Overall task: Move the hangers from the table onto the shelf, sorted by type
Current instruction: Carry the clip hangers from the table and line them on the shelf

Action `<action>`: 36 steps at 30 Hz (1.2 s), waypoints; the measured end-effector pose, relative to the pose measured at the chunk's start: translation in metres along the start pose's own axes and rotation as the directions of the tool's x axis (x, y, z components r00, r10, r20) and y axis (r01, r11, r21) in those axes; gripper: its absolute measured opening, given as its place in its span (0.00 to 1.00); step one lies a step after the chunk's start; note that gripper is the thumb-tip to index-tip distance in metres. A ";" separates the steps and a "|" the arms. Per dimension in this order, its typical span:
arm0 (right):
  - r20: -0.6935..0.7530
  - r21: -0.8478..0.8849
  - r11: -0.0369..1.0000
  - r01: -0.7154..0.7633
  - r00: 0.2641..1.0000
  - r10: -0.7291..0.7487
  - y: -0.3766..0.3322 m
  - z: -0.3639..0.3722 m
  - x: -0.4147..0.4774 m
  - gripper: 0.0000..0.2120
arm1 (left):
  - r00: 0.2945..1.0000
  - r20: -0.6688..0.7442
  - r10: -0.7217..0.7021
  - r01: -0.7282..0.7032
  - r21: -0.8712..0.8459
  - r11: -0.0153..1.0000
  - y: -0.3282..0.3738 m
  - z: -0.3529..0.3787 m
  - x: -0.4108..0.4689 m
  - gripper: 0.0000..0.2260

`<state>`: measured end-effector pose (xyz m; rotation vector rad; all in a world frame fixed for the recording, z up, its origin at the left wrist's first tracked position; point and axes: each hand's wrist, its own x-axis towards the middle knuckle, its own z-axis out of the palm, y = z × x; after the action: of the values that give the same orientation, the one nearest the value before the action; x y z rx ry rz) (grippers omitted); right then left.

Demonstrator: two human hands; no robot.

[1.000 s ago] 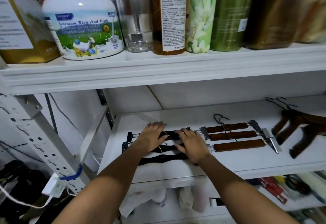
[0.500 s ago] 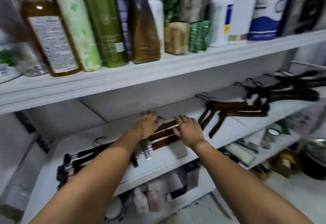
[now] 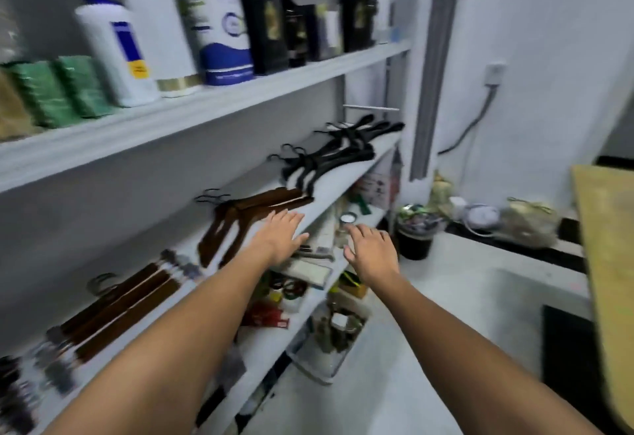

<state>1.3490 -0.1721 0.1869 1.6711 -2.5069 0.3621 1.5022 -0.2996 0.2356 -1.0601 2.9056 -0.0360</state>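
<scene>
On the white shelf (image 3: 346, 174) the hangers lie in groups. Brown clip hangers (image 3: 120, 304) lie at the left, with black clip hangers (image 3: 13, 390) blurred at the far left edge. Brown wooden hangers (image 3: 247, 215) sit in the middle. Black hangers (image 3: 329, 156) lie further right, with another black set (image 3: 363, 127) behind them. My left hand (image 3: 281, 232) hovers flat with fingers spread at the shelf's front edge, beside the brown wooden hangers, holding nothing. My right hand (image 3: 372, 249) is open and empty, off the shelf over the lower clutter.
Bottles and boxes (image 3: 219, 30) fill the upper shelf. A lower shelf (image 3: 302, 297) holds small clutter. A dark cup (image 3: 417, 235) and bags stand by the wall at the right. A yellowish table edge (image 3: 607, 249) is at the far right. White floor lies below.
The view has swung right along the shelf. Both hands have left the clip hangers and moved right, the left now by the brown wooden hangers, the right clear of the shelf.
</scene>
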 end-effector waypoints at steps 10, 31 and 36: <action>-0.060 -0.051 0.861 -0.507 0.862 0.504 0.208 -0.020 -0.086 0.22 | 0.888 -0.009 0.460 -0.460 0.002 0.888 0.230 0.012 0.117 0.26; -0.152 -0.145 0.282 -0.948 0.303 0.941 0.461 -0.063 -0.186 0.22 | 0.342 0.069 0.937 -0.938 -0.040 0.345 0.591 0.028 0.275 0.26; -0.140 -0.118 0.176 -0.977 0.192 0.971 0.485 -0.052 -0.201 0.22 | 0.251 0.096 0.963 -0.966 -0.046 0.256 0.645 0.036 0.285 0.25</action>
<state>0.9790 0.1992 0.1266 -0.3376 -3.0602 0.1845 0.8715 0.0097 0.1644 0.9024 2.8434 0.0397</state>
